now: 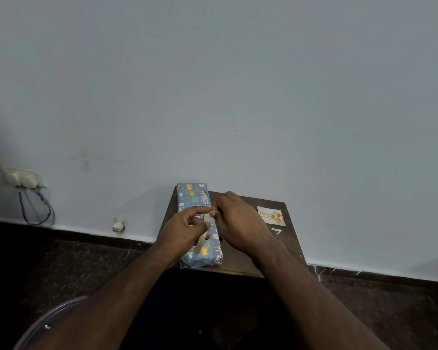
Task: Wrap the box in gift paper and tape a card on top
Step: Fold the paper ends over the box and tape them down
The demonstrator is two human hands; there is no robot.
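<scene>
Left hand [185, 227], right hand [238, 218] pinch tape [202, 238] above wrapped box [192, 195].

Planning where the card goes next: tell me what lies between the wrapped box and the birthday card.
In the head view, the right hand hovers between the wrapped box and birthday card; beneath it, bare brown table.

Plain pale blue-grey wall [238, 84] filled most of the view, with a white socket plate [23, 176] and looped dark cables [37, 208] low at left. Dark speckled floor [390, 304] ran below a black skirting strip [61, 229]. Small dark brown table [243, 263] stood against the wall, dimly lit.
</scene>
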